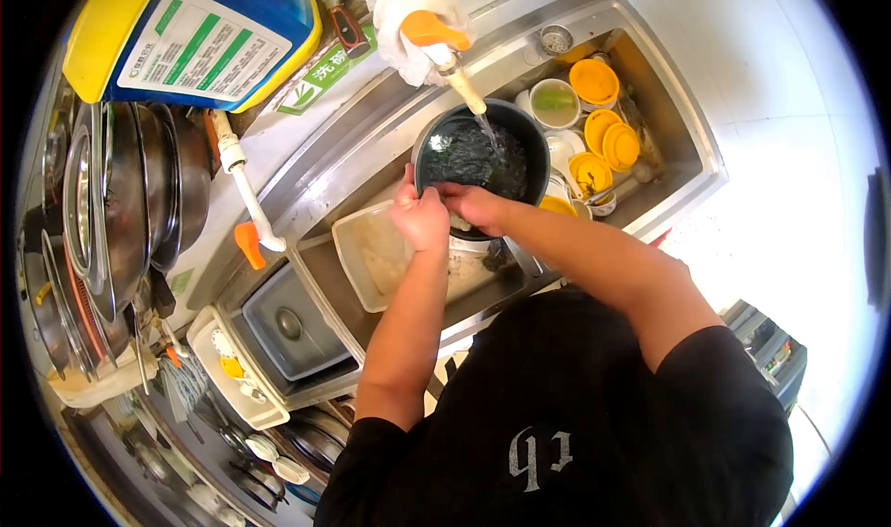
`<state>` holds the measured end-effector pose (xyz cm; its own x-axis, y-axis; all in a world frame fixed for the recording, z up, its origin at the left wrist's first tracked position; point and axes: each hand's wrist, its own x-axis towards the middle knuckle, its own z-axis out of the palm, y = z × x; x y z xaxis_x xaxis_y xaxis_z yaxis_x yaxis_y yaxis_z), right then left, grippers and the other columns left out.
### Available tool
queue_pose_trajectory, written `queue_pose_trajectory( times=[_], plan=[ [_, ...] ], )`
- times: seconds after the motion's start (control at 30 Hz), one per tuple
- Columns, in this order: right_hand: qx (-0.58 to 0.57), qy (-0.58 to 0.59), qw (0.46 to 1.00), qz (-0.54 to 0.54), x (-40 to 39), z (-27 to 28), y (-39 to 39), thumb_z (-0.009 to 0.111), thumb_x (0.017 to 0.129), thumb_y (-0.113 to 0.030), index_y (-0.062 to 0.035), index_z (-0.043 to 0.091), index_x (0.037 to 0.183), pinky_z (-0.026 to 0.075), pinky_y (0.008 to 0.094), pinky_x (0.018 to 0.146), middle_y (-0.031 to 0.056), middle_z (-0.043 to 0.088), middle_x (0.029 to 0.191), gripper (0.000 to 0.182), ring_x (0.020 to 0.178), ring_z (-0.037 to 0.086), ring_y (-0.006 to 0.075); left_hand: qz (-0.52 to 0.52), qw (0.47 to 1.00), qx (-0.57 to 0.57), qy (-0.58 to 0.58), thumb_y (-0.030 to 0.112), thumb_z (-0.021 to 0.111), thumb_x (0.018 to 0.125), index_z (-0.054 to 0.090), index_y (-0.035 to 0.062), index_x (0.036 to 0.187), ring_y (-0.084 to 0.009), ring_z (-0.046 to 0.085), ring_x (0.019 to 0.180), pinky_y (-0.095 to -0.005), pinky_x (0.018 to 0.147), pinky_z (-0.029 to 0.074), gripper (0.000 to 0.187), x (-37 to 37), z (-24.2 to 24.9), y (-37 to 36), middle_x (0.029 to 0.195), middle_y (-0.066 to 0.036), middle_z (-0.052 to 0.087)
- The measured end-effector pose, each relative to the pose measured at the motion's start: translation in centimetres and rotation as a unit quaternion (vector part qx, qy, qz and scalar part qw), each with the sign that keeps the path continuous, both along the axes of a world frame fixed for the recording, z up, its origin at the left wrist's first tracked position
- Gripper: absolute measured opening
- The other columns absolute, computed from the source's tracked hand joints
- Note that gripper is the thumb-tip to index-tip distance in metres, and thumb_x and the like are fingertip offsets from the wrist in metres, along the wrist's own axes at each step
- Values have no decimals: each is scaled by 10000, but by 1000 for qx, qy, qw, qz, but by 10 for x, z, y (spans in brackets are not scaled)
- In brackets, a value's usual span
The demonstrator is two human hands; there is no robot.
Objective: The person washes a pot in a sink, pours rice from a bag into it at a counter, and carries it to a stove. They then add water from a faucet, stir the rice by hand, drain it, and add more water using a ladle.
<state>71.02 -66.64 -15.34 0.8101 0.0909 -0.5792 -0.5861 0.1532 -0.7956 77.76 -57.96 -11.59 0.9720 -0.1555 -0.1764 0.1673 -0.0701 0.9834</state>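
Water runs from a tap (461, 86) with an orange handle into a dark round pot (539, 142) in the sink. Rippling water covers much of the pot's inside. At its near-left rim, my left hand (420, 219) is closed with the fingers wrapped on the edge. Close beside it, my right hand (475, 208) reaches over the near rim with its fingers bent together. What those fingers hold, if anything, is hidden. Below the hands, a beige plastic tub (357, 258) sits in the same basin.
Right of the pot are several yellow bowls (594, 81) and a white container of greenish liquid (554, 103). A grey bin (297, 327) lies left. Stacked metal pans (130, 202), a second tap (246, 188) and a blue-yellow jug (200, 39) line the back.
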Motion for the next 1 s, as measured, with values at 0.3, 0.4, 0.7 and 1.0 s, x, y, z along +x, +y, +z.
queue_pose_trajectory(
  times=[0.3, 0.4, 0.7, 1.0],
  plan=[
    [-494, -20, 717, 491, -26, 52, -80, 525, 821, -294, -103, 664, 1043, 496, 398, 824, 130, 652, 1056, 324, 977, 629, 282, -33, 987, 142, -62, -28, 496, 693, 642, -57, 843, -273, 590, 1082, -315, 876, 446, 211, 2, 32, 0, 1199, -224, 575],
    [-634, -128, 569, 508, -22, 19, -111, 515, 826, -245, -66, 674, 1032, 370, 399, 996, 127, 598, 1186, 316, 1142, 527, 286, -109, 952, 280, -58, 8, 508, 685, 657, -9, 835, -274, 641, 938, -337, 793, 470, 213, 6, 67, -7, 1010, -205, 645],
    [-699, -245, 390, 547, -17, 42, -123, 488, 833, -249, -78, 676, 1071, 178, 430, 1120, 125, 484, 1343, 348, 1300, 370, 285, -185, 948, 256, 30, -39, 528, 641, 577, -20, 680, -131, 475, 557, -300, 520, 400, 65, 22, 48, -9, 609, -42, 534],
    [-369, -46, 667, 646, -39, 29, -67, 487, 820, -214, -87, 638, 1113, 440, 428, 896, 152, 643, 1073, 353, 1040, 581, 319, -120, 961, 248, 31, -61, 501, 629, 415, 47, 580, -104, 345, 507, -306, 444, 293, 146, 12, 51, -11, 569, 23, 390]
  ],
)
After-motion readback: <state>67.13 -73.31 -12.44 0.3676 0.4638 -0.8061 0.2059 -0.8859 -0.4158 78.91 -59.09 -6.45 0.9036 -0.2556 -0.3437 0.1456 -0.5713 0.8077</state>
